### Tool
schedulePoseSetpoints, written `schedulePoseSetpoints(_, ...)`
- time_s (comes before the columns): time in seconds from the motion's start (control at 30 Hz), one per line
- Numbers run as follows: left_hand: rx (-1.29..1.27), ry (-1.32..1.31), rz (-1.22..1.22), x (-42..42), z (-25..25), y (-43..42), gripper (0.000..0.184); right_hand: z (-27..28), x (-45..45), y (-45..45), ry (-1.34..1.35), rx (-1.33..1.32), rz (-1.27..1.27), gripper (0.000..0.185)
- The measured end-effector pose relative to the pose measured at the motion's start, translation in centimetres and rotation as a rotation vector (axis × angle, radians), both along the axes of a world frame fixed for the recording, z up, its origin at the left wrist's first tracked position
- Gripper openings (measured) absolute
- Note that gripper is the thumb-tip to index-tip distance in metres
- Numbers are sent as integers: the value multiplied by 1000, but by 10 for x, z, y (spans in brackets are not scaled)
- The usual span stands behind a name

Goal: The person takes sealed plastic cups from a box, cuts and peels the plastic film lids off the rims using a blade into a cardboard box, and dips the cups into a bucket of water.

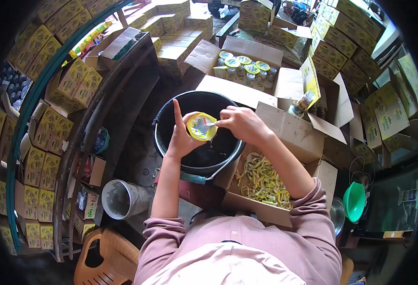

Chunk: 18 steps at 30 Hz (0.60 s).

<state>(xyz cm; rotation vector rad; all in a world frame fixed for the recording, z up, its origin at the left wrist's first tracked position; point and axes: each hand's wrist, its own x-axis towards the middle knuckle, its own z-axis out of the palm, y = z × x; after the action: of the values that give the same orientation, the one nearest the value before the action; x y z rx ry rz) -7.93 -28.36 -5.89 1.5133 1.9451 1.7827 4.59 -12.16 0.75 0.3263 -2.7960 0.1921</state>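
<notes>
My left hand [182,137] is wrapped round a plastic cup with a yellow-rimmed printed lid [201,127], its index finger stretched upward. The lid faces up towards me, and the cup's body is mostly hidden behind it. My right hand [241,124] is closed in a pinch at the lid's right edge. Something small and pale shows at its fingertips, too small to name. A thin strip hangs below the lid's edge. Both hands are above a black bucket [163,111] with a wire handle and a teal grip.
Yellow strips [261,183] fill an open cardboard box under my right forearm. Lidded cups [247,66] stand in another open carton ahead. A grey bucket [119,199], a wicker-look plastic chair [105,256] and a green basin [354,202] are around me. Stacked cartons [171,28] line the sides.
</notes>
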Motion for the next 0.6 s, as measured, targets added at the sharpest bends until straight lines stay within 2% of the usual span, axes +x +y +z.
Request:
schedulePoseSetpoints(0.1,26,-90,52,0,4,0,128,10,17,9,79,-84,-68,26)
schedulePoseSetpoints(0.27,-90,171,137,-6,-1,3,128,4,44,15,99,-261,-216,25)
schedulePoseSetpoints(0.37,-313,280,139,-5,-12,5,127,-18,52,8,177,-439,-297,24)
schedulePoseSetpoints(0.5,-655,459,162,5,-11,8,124,-49,55,-15,262,-1006,-485,24)
schedulePoseSetpoints(0.53,-709,549,182,5,-16,9,122,-57,55,-19,212,-1191,-544,25)
schedulePoseSetpoints(0.6,-793,626,194,8,-18,8,115,-67,58,-24,145,-1424,-508,29)
